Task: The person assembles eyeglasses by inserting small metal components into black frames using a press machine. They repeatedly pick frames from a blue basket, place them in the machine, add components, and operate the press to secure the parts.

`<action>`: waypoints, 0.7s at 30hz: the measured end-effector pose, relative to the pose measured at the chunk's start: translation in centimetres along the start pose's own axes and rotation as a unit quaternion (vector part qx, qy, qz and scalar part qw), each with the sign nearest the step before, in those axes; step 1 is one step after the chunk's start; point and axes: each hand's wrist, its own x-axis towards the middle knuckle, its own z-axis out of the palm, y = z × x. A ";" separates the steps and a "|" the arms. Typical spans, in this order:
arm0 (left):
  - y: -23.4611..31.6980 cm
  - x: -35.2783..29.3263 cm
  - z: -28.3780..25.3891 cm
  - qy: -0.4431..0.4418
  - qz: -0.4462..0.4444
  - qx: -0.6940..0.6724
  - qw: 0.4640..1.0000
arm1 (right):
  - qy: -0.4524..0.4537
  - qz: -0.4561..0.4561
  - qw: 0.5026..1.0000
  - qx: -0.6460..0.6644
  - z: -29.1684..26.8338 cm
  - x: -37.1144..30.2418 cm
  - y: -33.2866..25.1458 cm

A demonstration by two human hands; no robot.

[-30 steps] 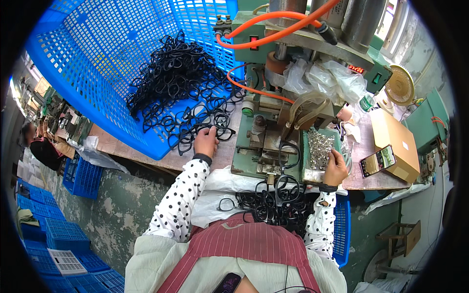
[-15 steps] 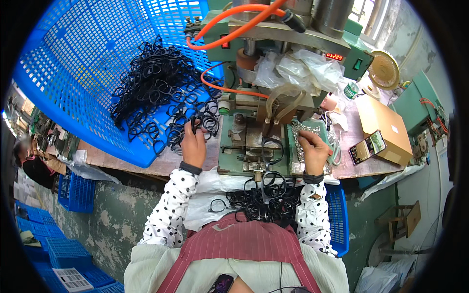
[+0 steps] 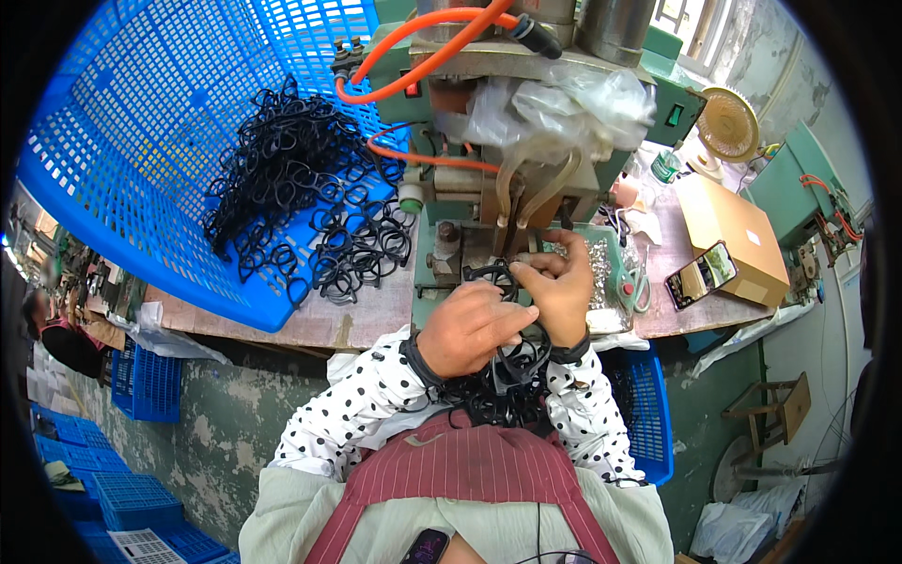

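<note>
Both of my hands meet in front of the green bench press [image 3: 503, 242]. My left hand [image 3: 474, 327] is closed on a black eyeglass frame [image 3: 492, 273], whose rim shows beyond the fingers, under the press head. Right beside it, my right hand [image 3: 562, 289] has its thumb and index finger pinched at the same frame; whatever small piece lies between those fingertips is hidden. More black eyeglass frames [image 3: 498, 399] are heaped on my lap, below the hands. Small shiny metal pieces [image 3: 595, 252] lie in a green tray at the right of the press.
A large blue basket [image 3: 141, 235] with a black heap of frames [image 3: 282, 155] stands tilted at left. Orange hoses [image 3: 423, 68] and clear plastic [image 3: 564, 108] hang around the press. Scissors [image 3: 641, 287], a phone [image 3: 700, 275] and a cardboard box [image 3: 738, 235] lie at right.
My left hand has come from the basket to the press, bringing a frame. My right hand has moved left from the metal pieces to the frame under the press head.
</note>
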 end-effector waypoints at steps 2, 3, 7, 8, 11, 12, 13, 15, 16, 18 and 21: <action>-0.1 -0.4 0.3 -0.002 0.018 0.003 1.000 | 0.002 -0.006 1.000 0.004 0.5 0.2 0.1; 0.0 -0.6 0.1 -0.021 0.043 0.016 0.999 | 0.003 -0.009 1.000 0.006 0.8 0.3 0.1; 1.2 -0.4 -0.6 -0.040 0.088 -0.009 0.995 | 0.007 -0.024 0.998 0.058 1.6 0.4 0.1; 1.1 -0.1 -0.8 -0.042 0.094 -0.012 0.995 | 0.010 -0.031 0.998 0.050 1.6 0.4 0.2; 0.2 0.7 -1.1 -0.092 0.079 -0.040 0.992 | 0.040 -0.046 0.998 -0.016 0.2 1.0 1.4; -0.4 0.4 -0.6 -0.094 0.075 -0.069 0.990 | 0.066 -0.051 0.995 -0.057 -1.1 1.7 2.5; -1.2 0.2 -0.2 -0.097 0.070 -0.096 0.988 | 0.089 -0.057 0.990 -0.096 -2.8 2.8 4.0; -1.8 0.1 0.0 -0.109 0.068 -0.096 0.987 | 0.200 -0.144 0.911 -0.332 -6.9 4.2 7.0; -1.8 0.1 0.1 -0.114 0.070 -0.095 0.986 | 0.204 -0.083 0.898 -0.379 -9.1 4.7 8.7; -1.8 0.1 0.1 -0.114 0.070 -0.088 0.987 | 0.167 -0.083 0.882 -0.433 -12.1 4.8 11.2; -1.7 0.1 0.1 -0.104 0.071 -0.077 0.989 | 0.116 -0.205 0.827 -0.510 -11.6 3.7 10.7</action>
